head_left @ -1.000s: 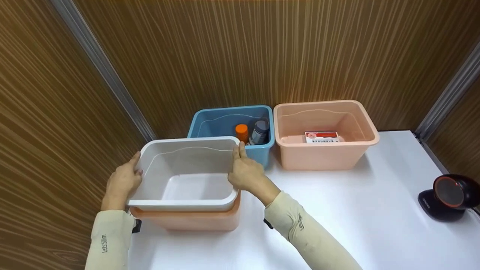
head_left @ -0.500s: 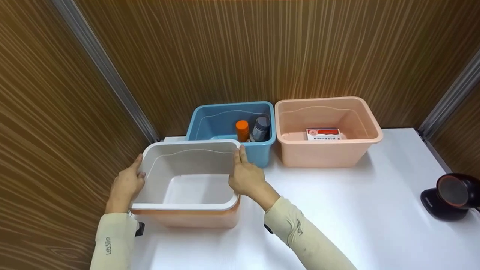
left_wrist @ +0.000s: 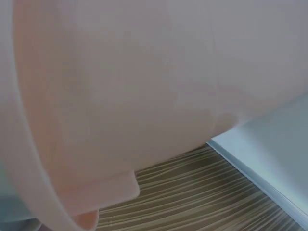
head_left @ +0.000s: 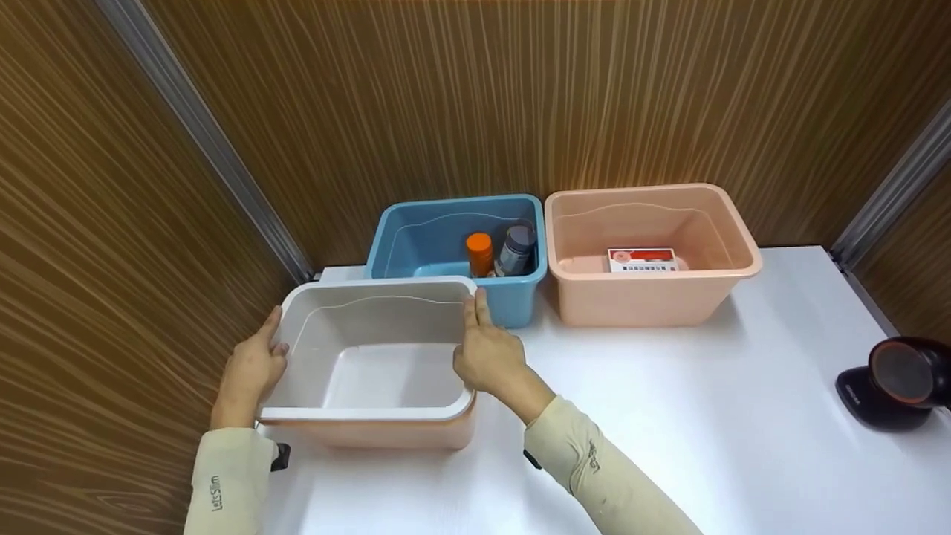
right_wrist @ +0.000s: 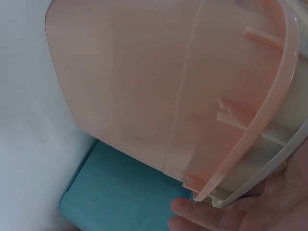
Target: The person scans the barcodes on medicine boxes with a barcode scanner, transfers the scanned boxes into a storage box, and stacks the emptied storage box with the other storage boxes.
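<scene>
A white plastic bin (head_left: 371, 413) sits nested in a peach bin (head_left: 375, 435) at the front left. My left hand (head_left: 251, 370) holds the white bin's left side, its index finger along the rim. My right hand (head_left: 490, 351) grips the opposite side, two fingers lying along the rim. In the right wrist view, the peach rim (right_wrist: 276, 103) stands a little below the white rim (right_wrist: 269, 171), with the right-hand fingers (right_wrist: 207, 214) beside them. The peach wall (left_wrist: 125, 96) fills most of the left wrist view, where the left hand is hidden.
A blue bin (head_left: 513, 303) behind holds an orange-capped bottle (head_left: 480, 256) and a grey-capped bottle (head_left: 514, 253). To its right, another peach bin (head_left: 631, 301) contains a red-and-white box (head_left: 642, 260). A black device (head_left: 888, 397) stands at the far right. Wood-grain panels (head_left: 475, 96) enclose the table.
The white bin has sunk lower into the peach bin, with both hands staying on its sides. The whole head view has shifted slightly.
</scene>
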Motion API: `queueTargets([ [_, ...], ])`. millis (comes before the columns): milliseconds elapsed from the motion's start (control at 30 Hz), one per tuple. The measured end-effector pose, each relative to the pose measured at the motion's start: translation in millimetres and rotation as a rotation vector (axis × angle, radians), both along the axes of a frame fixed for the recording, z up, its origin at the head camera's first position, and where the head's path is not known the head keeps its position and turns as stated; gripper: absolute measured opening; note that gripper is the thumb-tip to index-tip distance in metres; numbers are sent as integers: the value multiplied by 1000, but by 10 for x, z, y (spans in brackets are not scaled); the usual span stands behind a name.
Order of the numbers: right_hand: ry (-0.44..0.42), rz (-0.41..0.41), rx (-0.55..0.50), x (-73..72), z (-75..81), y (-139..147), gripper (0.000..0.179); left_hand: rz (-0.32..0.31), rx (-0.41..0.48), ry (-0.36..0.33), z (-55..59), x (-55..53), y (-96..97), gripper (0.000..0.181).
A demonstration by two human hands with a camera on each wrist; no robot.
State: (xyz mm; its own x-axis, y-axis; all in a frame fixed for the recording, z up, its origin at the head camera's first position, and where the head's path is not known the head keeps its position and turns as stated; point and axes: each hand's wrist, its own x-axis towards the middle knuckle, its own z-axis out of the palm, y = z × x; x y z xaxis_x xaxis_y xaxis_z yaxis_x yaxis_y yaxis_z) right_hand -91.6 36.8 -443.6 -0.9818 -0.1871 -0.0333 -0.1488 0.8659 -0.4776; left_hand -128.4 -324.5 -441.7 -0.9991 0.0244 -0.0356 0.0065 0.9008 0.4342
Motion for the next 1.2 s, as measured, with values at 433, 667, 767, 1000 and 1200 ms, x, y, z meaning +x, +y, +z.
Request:
queueTargets([
  [433,35,-10,-49,31,-68,6,72,25,86,-52,2,-4,16,64],
  [667,35,-24,-58,53,-93,27,71,29,94,-58,-26,-5,35,65],
  [767,28,-26,-53,65,-89,33,71,24,90,-47,-31,4,38,64],
  [1000,-3,-25,-56,91,-83,113,73,22,92,-49,-34,35,104,64],
  [1200,11,-31,-50,104,-59,228,73,19,92,-44,-23,31,215,64],
])
